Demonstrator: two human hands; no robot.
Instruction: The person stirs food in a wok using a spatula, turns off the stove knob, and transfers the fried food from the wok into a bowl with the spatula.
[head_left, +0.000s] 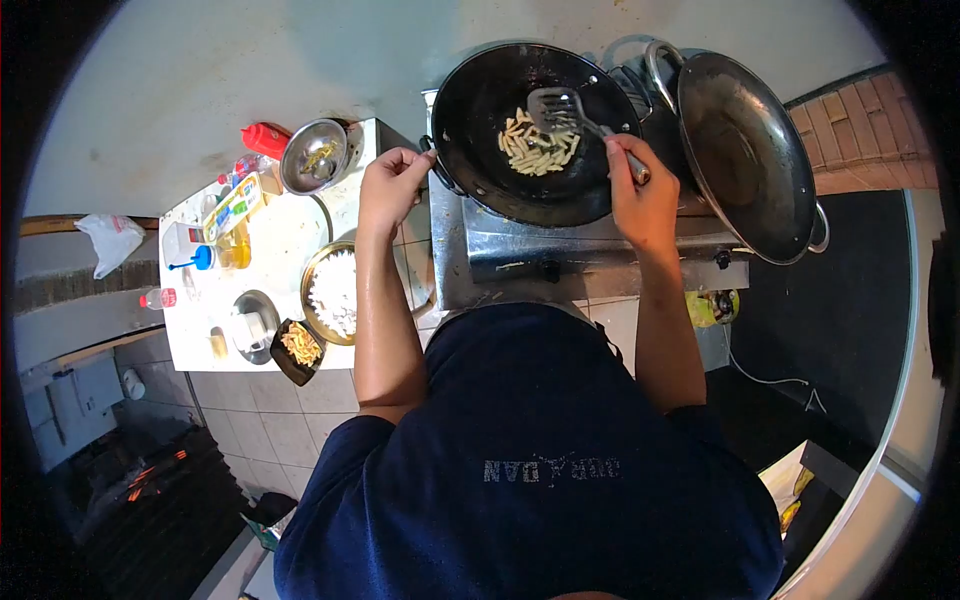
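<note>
Presently, your left hand (393,188) pinches the wok (490,90) handle (444,177) near nine o'clock; your right hand's (643,195) fingers curl round the spatula (553,108); slack pinching could let the wok slide.

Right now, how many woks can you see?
2. One wok, on the stove, holds food; the other wok is to its right. More could be hidden.

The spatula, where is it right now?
In the head view, the spatula is near the top, right of centre: the right hand holds it, and its flat end is in the black wok by the pale food pieces.
</note>
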